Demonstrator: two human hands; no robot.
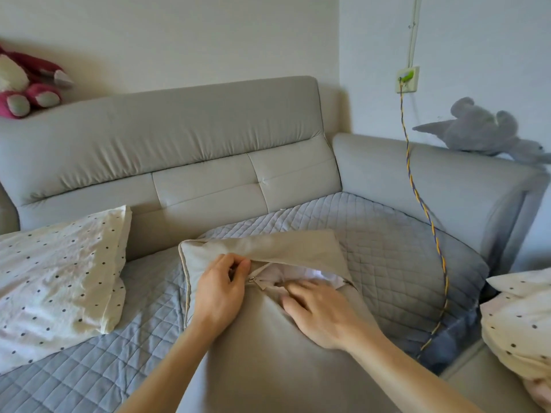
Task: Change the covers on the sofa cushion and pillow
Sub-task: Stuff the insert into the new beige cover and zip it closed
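head view: the beige cushion lies in the middle of the frame on the quilted blue-grey sofa pad, nearest the camera. its cover is unzipped along the far edge, and the gap shows the white insert. the zipper pull sits at the left end of that gap.

the left hand is on the cushion's upper left part, with fingers and thumb curled and pinching the cover's edge just beside the zipper pull. the right hand lies flat on the cushion to the right of it, fingers stretched out and grasping nothing, fingertips at the lip of the opening; they are blurred.

left of the cushion rests a dotted pillow, touching the sofa backrest behind. right of the cushion, at the frame's edge, is a second dotted pillow. between it and the cushion hangs a braided cord from a wall socket. a pink plush toy sits far behind-left of the cushion, a grey plush toy far behind-right.
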